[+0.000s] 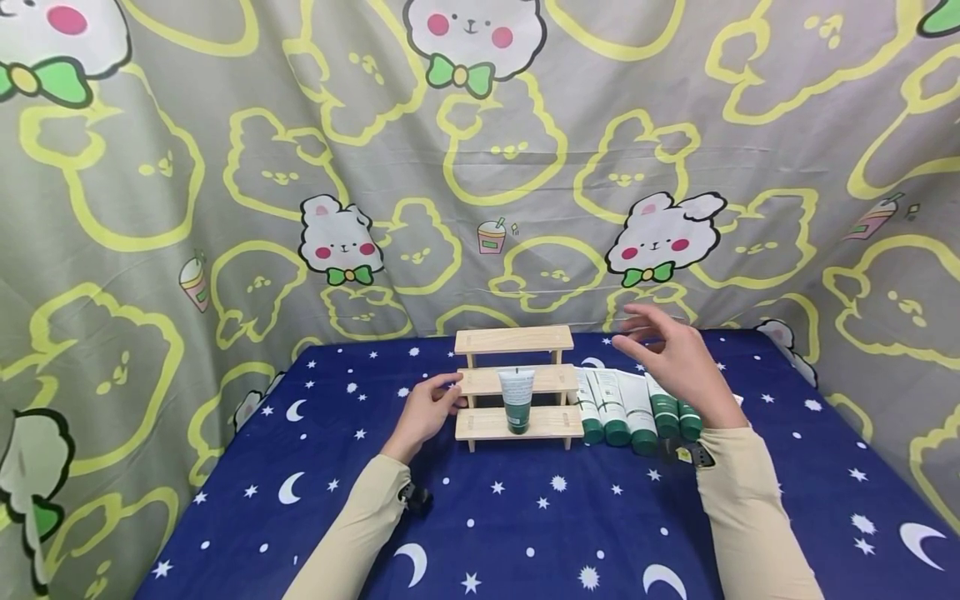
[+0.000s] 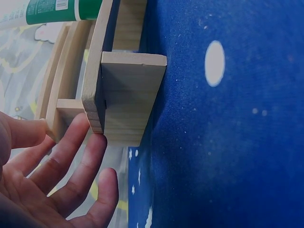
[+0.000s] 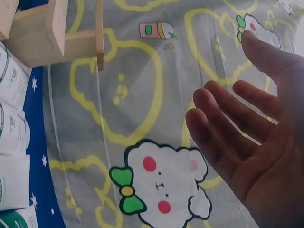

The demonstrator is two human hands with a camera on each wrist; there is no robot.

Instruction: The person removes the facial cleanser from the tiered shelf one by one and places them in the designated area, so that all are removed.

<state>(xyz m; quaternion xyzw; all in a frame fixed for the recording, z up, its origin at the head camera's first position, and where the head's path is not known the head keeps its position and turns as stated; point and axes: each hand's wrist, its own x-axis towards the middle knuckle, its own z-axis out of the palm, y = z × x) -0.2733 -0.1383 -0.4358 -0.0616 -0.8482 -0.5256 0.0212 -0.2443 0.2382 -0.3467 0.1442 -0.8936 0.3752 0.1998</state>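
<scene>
A three-tier light wooden step stand point(image 1: 517, 380) stands on the table. On its lowest step a white tube with a green cap point(image 1: 517, 402) stands upright, cap down. My left hand point(image 1: 429, 408) is at the stand's left end; in the left wrist view its loosely spread fingertips point(image 2: 97, 140) touch the ends of the steps point(image 2: 93, 80). My right hand point(image 1: 678, 358) hovers above a row of similar tubes point(image 1: 611, 404) to the right of the stand. The right wrist view shows its fingers point(image 3: 204, 123) apart and slightly bent, holding nothing.
Several white tubes with green caps lie side by side right of the stand, partly hidden by the right hand. A dark blue cloth point(image 1: 495, 517) with moons and stars covers the table. Behind it hangs a grey curtain point(image 1: 525, 275) with cartoon figures.
</scene>
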